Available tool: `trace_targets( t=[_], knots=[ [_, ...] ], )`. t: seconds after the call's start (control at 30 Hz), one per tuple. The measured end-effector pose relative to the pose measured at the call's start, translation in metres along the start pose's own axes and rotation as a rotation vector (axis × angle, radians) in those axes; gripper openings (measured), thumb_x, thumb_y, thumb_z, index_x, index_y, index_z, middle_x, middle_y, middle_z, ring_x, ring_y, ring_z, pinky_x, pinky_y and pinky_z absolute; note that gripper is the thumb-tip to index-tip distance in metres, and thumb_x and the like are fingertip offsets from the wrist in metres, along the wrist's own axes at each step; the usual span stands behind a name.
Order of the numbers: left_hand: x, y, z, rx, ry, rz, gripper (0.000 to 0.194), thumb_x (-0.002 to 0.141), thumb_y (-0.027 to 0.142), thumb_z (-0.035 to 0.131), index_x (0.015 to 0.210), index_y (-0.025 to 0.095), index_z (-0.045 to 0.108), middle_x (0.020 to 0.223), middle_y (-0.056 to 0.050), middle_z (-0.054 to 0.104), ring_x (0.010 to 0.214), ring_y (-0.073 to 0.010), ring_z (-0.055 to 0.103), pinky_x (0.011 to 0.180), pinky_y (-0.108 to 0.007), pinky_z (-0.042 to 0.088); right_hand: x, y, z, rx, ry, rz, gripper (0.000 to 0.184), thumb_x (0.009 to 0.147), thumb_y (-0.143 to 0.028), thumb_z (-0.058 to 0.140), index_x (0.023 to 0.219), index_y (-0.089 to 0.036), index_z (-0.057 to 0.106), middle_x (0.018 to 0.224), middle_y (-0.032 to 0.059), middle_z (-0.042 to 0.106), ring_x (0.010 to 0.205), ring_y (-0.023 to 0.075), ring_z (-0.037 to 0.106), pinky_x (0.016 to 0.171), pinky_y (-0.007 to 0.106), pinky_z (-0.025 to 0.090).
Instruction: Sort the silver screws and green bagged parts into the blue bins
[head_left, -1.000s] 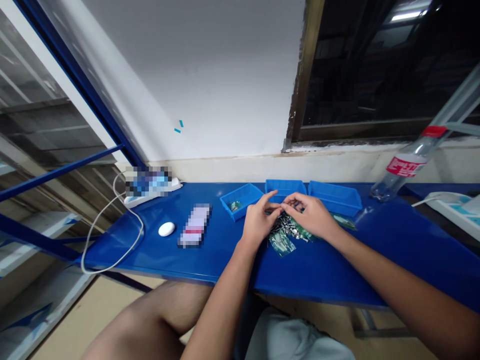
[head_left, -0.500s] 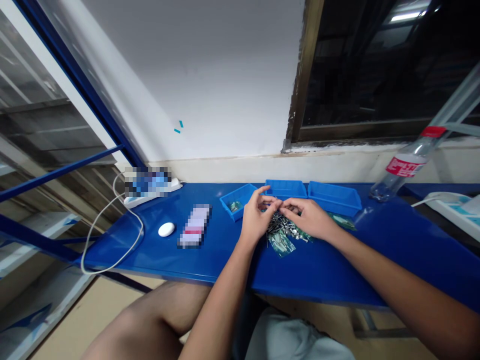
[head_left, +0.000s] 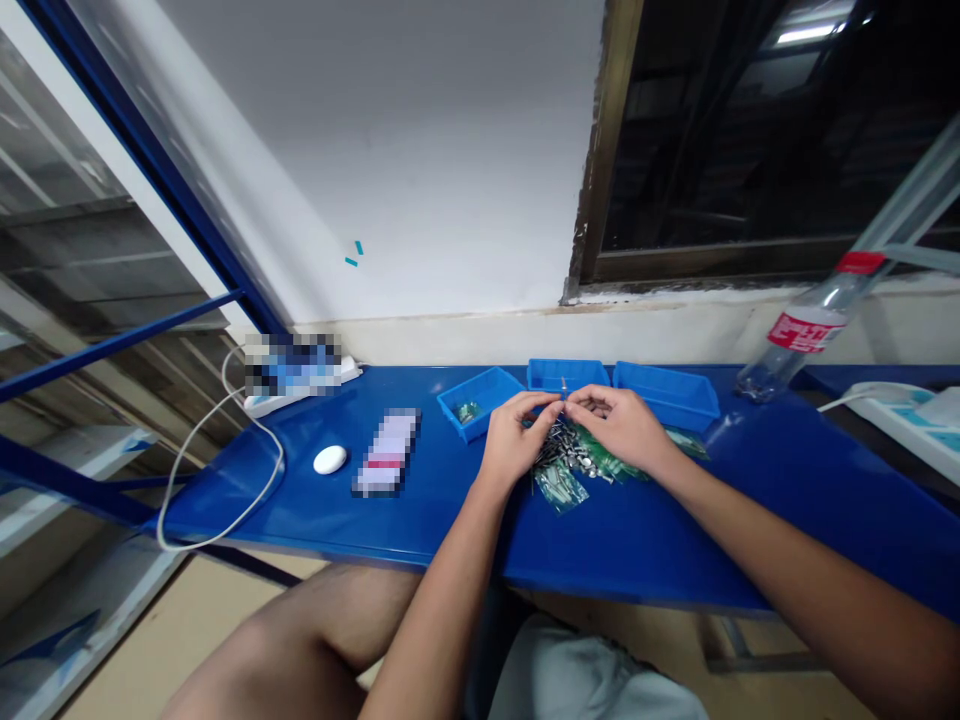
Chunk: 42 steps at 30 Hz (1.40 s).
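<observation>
My left hand (head_left: 517, 435) and my right hand (head_left: 619, 425) meet at their fingertips over a heap of small metal hardware (head_left: 570, 450). The heap looks like screws, dark and silver, some with round shiny heads. Between the pinched fingertips of both hands stands a small thin metal piece, like a screw (head_left: 564, 385), its tip pointing up; the fingers cover its lower part. Under the front of the heap lies a small clear bag of parts (head_left: 561, 490). Green plastic bags (head_left: 611, 462) show below my right hand.
Three blue bins stand behind my hands: a left bin (head_left: 491, 392) with small bags inside, a middle bin (head_left: 544, 370) and a right bin (head_left: 667, 405). On the left lie a phone-like blurred object (head_left: 390, 450), a white oval object (head_left: 330, 460) and a cable (head_left: 274, 480). A bottle (head_left: 799, 335) stands right.
My left fingers have come down and closed toward the right fingertips. The thin metal piece now sticks up above them. My right hand has shifted slightly, showing more green plastic.
</observation>
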<state>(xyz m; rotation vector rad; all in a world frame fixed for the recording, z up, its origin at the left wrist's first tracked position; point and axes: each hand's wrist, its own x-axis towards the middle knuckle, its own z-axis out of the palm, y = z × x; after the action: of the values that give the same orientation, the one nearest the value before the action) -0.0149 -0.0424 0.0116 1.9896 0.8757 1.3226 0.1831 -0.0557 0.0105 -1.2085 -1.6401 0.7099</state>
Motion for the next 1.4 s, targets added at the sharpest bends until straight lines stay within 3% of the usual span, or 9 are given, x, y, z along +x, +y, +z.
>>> trace_targets(
  t=[0.13, 0.33, 0.43, 0.63, 0.77, 0.87, 1.07, 1.27, 1.4],
  knots=[
    [-0.001, 0.002, -0.001, 0.138, -0.016, -0.035, 0.022, 0.103, 0.034, 0.060, 0.105, 0.022, 0.079, 0.109, -0.006, 0.079, 0.100, -0.0211, 0.073, 0.086, -0.032, 0.058, 0.006, 0.005, -0.003, 0.097, 0.056, 0.045, 0.032, 0.090, -0.054, 0.068, 0.092, -0.022, 0.074, 0.090, 0.0070, 0.079, 0.083, 0.0233, 0.074, 0.080, 0.039, 0.059],
    [-0.002, 0.000, -0.001, 0.265, -0.044, -0.009, 0.019, 0.102, 0.027, 0.059, 0.101, 0.020, 0.077, 0.106, -0.006, 0.079, 0.101, -0.0221, 0.072, 0.095, -0.034, 0.055, 0.020, 0.013, -0.013, 0.049, 0.105, 0.122, 0.040, 0.088, -0.059, 0.068, 0.086, -0.019, 0.075, 0.082, 0.0082, 0.078, 0.065, 0.0192, 0.066, 0.060, 0.032, 0.052],
    [-0.002, 0.000, -0.001, 0.266, -0.010, -0.020, 0.019, 0.102, 0.027, 0.059, 0.100, 0.021, 0.077, 0.105, -0.006, 0.079, 0.099, -0.0218, 0.073, 0.094, -0.034, 0.055, 0.020, 0.012, -0.013, 0.005, 0.112, 0.117, 0.038, 0.089, -0.056, 0.068, 0.083, -0.020, 0.076, 0.080, 0.0074, 0.079, 0.063, 0.0190, 0.066, 0.059, 0.031, 0.051],
    [-0.001, 0.000, -0.002, 0.255, 0.039, -0.024, 0.018, 0.102, 0.026, 0.060, 0.099, 0.020, 0.076, 0.101, -0.005, 0.078, 0.094, -0.0203, 0.072, 0.088, -0.032, 0.055, 0.010, 0.004, -0.005, -0.292, -0.085, -0.135, 0.016, 0.094, -0.034, 0.067, 0.097, -0.025, 0.079, 0.090, 0.0031, 0.080, 0.075, 0.0205, 0.070, 0.070, 0.033, 0.054],
    [-0.002, -0.002, -0.001, 0.258, 0.036, -0.018, 0.019, 0.103, 0.027, 0.057, 0.101, 0.020, 0.075, 0.103, -0.006, 0.078, 0.096, -0.0204, 0.072, 0.087, -0.032, 0.054, 0.008, 0.007, 0.002, -0.483, -0.254, -0.328, 0.015, 0.092, -0.023, 0.067, 0.102, -0.025, 0.078, 0.106, 0.0054, 0.079, 0.099, 0.0262, 0.069, 0.091, 0.040, 0.053],
    [-0.002, -0.004, 0.000, 0.271, 0.031, -0.022, 0.021, 0.104, 0.028, 0.056, 0.101, 0.020, 0.075, 0.103, -0.006, 0.078, 0.096, -0.0206, 0.072, 0.088, -0.032, 0.054, 0.007, 0.008, 0.004, -0.555, -0.300, -0.358, 0.015, 0.091, -0.019, 0.068, 0.101, -0.024, 0.078, 0.105, 0.0061, 0.079, 0.106, 0.0286, 0.066, 0.097, 0.042, 0.051],
    [-0.002, -0.004, 0.000, 0.291, 0.024, -0.031, 0.022, 0.104, 0.030, 0.056, 0.101, 0.020, 0.075, 0.103, -0.007, 0.078, 0.096, -0.0208, 0.071, 0.087, -0.032, 0.054, 0.005, 0.009, 0.009, -0.625, -0.237, -0.297, 0.016, 0.087, -0.013, 0.067, 0.091, -0.025, 0.077, 0.093, 0.0040, 0.079, 0.097, 0.0266, 0.066, 0.087, 0.038, 0.051],
    [-0.002, -0.004, 0.000, 0.286, 0.016, -0.039, 0.022, 0.104, 0.029, 0.056, 0.099, 0.020, 0.076, 0.101, -0.006, 0.077, 0.095, -0.0206, 0.071, 0.089, -0.032, 0.054, 0.006, 0.006, 0.010, -0.550, -0.159, -0.228, 0.017, 0.085, -0.012, 0.067, 0.089, -0.025, 0.076, 0.091, 0.0012, 0.080, 0.089, 0.0234, 0.068, 0.082, 0.035, 0.051],
    [-0.002, -0.001, -0.001, 0.263, 0.053, -0.005, 0.023, 0.104, 0.030, 0.057, 0.102, 0.020, 0.077, 0.104, -0.008, 0.076, 0.100, -0.0205, 0.070, 0.091, -0.032, 0.055, 0.005, 0.003, 0.007, -0.428, -0.068, -0.184, 0.018, 0.088, -0.019, 0.064, 0.100, -0.024, 0.076, 0.091, 0.0029, 0.078, 0.085, 0.0226, 0.068, 0.078, 0.036, 0.052]
  ],
)
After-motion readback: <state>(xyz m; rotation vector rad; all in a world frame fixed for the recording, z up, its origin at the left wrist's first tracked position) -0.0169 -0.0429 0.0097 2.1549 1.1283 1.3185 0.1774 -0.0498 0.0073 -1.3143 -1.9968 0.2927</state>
